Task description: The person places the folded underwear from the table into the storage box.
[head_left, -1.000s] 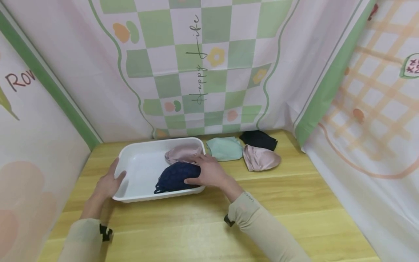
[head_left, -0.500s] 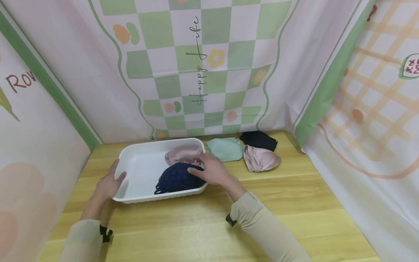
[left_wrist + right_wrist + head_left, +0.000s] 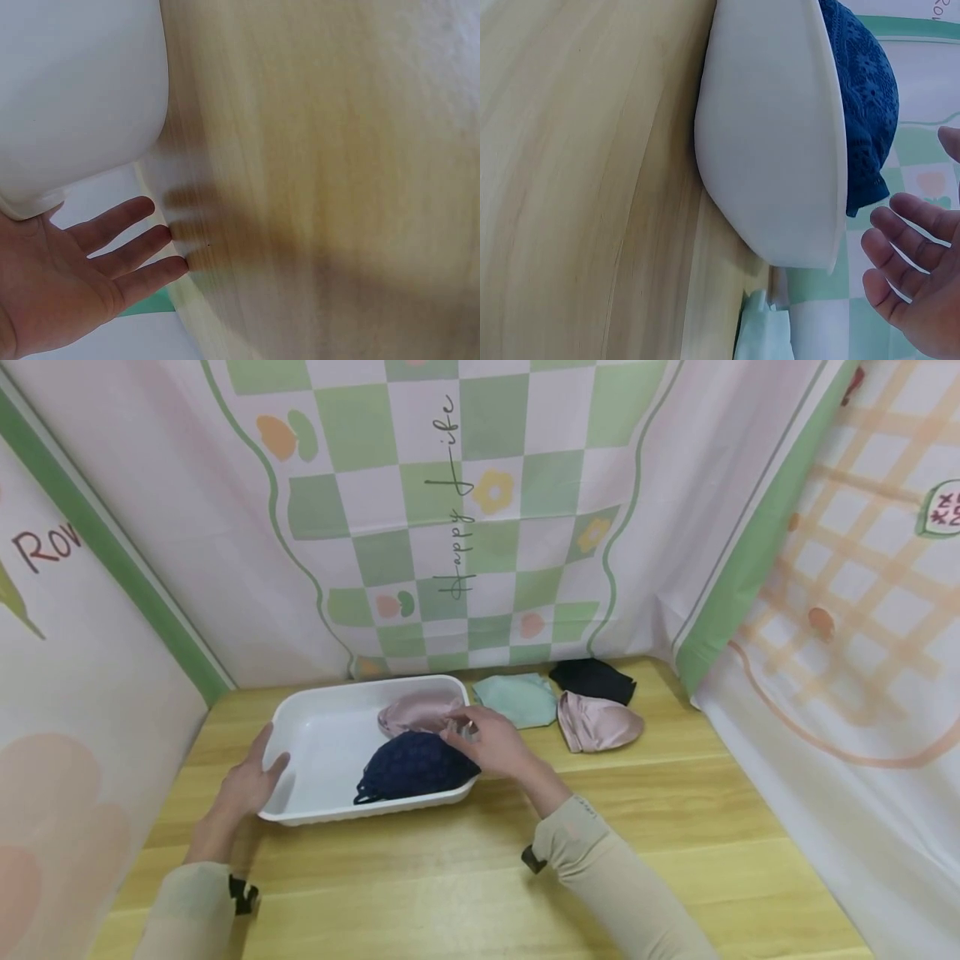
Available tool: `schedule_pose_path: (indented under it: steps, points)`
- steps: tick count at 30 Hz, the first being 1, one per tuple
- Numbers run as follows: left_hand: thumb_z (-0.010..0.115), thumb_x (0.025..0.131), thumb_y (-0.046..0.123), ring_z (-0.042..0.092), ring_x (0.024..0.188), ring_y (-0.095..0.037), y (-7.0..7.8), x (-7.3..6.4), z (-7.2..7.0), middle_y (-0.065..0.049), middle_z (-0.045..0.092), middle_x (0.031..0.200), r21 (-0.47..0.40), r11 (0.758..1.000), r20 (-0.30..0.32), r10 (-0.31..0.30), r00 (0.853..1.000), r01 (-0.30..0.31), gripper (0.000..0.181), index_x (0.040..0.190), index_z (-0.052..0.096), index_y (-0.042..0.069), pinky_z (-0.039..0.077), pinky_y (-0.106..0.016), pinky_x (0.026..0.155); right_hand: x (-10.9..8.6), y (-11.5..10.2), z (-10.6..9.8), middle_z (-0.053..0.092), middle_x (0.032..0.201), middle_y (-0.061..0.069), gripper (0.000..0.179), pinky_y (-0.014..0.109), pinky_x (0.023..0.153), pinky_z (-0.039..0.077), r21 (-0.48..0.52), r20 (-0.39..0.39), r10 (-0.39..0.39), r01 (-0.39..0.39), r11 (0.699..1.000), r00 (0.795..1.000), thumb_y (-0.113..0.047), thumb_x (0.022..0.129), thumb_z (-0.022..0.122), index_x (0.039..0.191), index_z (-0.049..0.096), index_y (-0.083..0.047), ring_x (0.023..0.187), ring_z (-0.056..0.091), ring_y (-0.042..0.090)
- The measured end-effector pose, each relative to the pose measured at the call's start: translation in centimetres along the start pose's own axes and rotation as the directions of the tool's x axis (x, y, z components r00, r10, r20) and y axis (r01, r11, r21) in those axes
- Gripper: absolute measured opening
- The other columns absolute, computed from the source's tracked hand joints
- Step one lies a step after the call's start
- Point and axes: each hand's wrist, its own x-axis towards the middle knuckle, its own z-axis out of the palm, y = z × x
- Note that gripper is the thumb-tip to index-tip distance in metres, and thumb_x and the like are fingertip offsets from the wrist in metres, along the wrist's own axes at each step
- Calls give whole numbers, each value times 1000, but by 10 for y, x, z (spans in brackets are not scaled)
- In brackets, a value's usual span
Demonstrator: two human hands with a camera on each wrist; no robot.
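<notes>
A white rectangular tray [image 3: 322,752] sits on the table; a folded navy lace bra [image 3: 416,764] and a folded pink satin bra [image 3: 416,714] lie at its right end. My left hand [image 3: 247,781] is at the tray's left rim, thumb over the inside. In the left wrist view, several fingers [image 3: 142,281] of that hand stretch straight and spread outside the tray wall. Above the tray's right rim hovers my right hand [image 3: 495,743], fingers [image 3: 904,251] loosely bent and holding nothing. The right wrist view shows the navy bra rising above the rim, apart from those fingers.
Right of the tray, a mint green folded garment [image 3: 516,700], a black one [image 3: 592,681] and another pink satin piece [image 3: 598,724] lie close together on the wooden table [image 3: 450,893]. Printed curtains [image 3: 495,552] hang behind and at both sides.
My right hand has come off the navy bra, drawing slightly right and up. The navy bra's right end now shows over the tray rim. My left hand and the tray have stayed put.
</notes>
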Motion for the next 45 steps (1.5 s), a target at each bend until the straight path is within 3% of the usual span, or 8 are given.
schedule_pose_path:
  steps: [10,20,27,35,45]
  points:
    - [19,104,59,32,132,-67,3,-1,-2,-41,19,155,-2,1000,1,2,1000,-2,78,159,-15,16,34,-73,107,-2,7,-10,69,120,12,47,45,90,55,33,-27,41,-40,999,999,-39,100,58,133,62,-8,103,68,33]
    - [19,103,61,29,134,-67,1,0,-1,-40,16,156,-5,1000,13,-9,1000,9,79,159,-15,16,30,-74,109,-8,16,-20,70,120,10,50,42,87,57,30,-33,85,-84,996,996,-45,100,56,135,62,-9,101,69,24]
    - [19,103,61,31,133,-66,0,-2,-1,-41,18,155,-7,1000,12,-5,1000,5,79,159,-16,17,33,-73,107,-16,26,-27,70,119,10,44,40,84,56,25,-32,87,-86,996,996,-39,101,55,134,61,-11,96,68,21]
    - [18,103,62,31,132,-67,0,-3,-1,-41,17,156,-8,1000,23,-14,1000,15,80,159,-16,17,34,-73,106,-19,32,-31,71,117,11,46,40,82,56,23,-53,100,-99,995,994,-44,101,55,132,63,-11,94,68,23]
    - [19,104,60,32,131,-67,0,-3,-1,-41,19,155,-5,1000,15,-5,1000,5,79,159,-14,15,33,-74,106,-25,32,-42,71,119,7,48,41,82,56,54,-45,170,-168,984,984,-44,101,55,136,60,-11,100,67,23]
